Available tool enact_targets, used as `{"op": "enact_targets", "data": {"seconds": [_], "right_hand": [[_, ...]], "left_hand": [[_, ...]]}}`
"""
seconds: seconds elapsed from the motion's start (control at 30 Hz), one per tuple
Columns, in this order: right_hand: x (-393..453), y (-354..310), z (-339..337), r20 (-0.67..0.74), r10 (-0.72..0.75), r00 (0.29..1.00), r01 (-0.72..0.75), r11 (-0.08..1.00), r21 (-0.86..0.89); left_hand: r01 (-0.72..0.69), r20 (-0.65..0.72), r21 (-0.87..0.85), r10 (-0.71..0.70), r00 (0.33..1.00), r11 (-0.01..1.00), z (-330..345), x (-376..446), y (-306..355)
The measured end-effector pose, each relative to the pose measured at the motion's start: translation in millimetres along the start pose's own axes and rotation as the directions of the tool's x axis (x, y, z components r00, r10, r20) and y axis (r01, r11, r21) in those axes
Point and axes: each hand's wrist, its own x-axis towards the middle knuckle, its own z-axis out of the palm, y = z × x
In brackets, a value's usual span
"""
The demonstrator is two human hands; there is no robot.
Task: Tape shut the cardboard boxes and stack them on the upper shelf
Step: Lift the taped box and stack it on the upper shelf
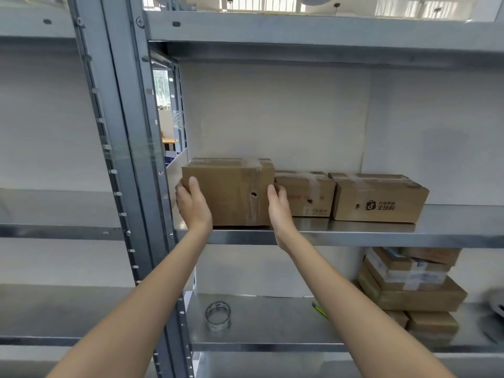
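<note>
A taped cardboard box sits at the left end of the upper shelf. My left hand holds its left side, thumb across the front face. My right hand holds its right side, fingers tucked between it and a second taped box. A third taped box with a black logo stands further right on the same shelf. A clear tape roll lies on the lower shelf.
Grey steel uprights frame the shelf bay at left. Several more cardboard boxes are piled at the right of the lower shelf. A small green-and-yellow tool lies on that shelf. A white panel backs the bay.
</note>
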Motion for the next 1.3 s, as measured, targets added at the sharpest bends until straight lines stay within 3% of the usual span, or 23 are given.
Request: {"op": "enact_targets", "data": {"seconds": [0.13, 0.3, 0.47, 0.67, 0.77, 0.83, 0.9, 1.03, 1.2, 1.3], "right_hand": [[13, 4, 2, -0.084, -0.016, 0.996, 0.009, 0.997, -0.073], [24, 9, 15, -0.119, -0.033, 0.992, 0.013, 0.987, -0.161], [34, 10, 19, -0.202, -0.029, 0.979, -0.021, 0.970, -0.241], [24, 21, 23, -0.300, -0.152, 0.942, 0.040, 0.936, -0.350], [11, 25, 27, -0.387, -0.263, 0.884, 0.097, 0.912, -0.398], [3, 27, 27, -0.405, -0.334, 0.851, 0.150, 0.894, -0.423], [-3, 29, 23, -0.400, -0.390, 0.829, 0.206, 0.879, -0.431], [-11, 32, 1, -0.439, -0.361, 0.823, 0.226, 0.916, -0.331], [-20, 48, -54, -0.500, -0.290, 0.816, 0.165, 0.946, -0.279], [-27, 62, -90, -0.546, -0.261, 0.796, 0.096, 0.945, -0.311]], "left_hand": [[0.029, 0.107, 0.029, -0.032, 0.994, 0.999, 3, 9, -6], [0.046, 0.330, 0.255, -0.132, 0.935, 0.966, -5, 25, -13], [0.024, 0.346, 0.344, -0.151, 0.926, 0.939, -5, 28, -18], [0.043, 0.223, 0.330, -0.122, 0.967, 0.943, -3, 16, -19], [-0.138, 0.039, 0.281, 0.132, 0.990, 0.950, 3, -6, -18], [-0.279, -0.054, 0.271, 0.304, 0.951, 0.921, 10, -23, -17], [-0.314, 0.011, 0.186, 0.317, 0.948, 0.931, 18, -40, -18], [-0.203, 0.323, 0.083, 0.167, 0.932, 0.976, 34, -74, -32], [-0.160, 0.354, 0.086, 0.120, 0.927, 0.983, 51, -111, -46], [-0.157, 0.454, 0.119, 0.087, 0.887, 0.980, 65, -141, -59]]}}
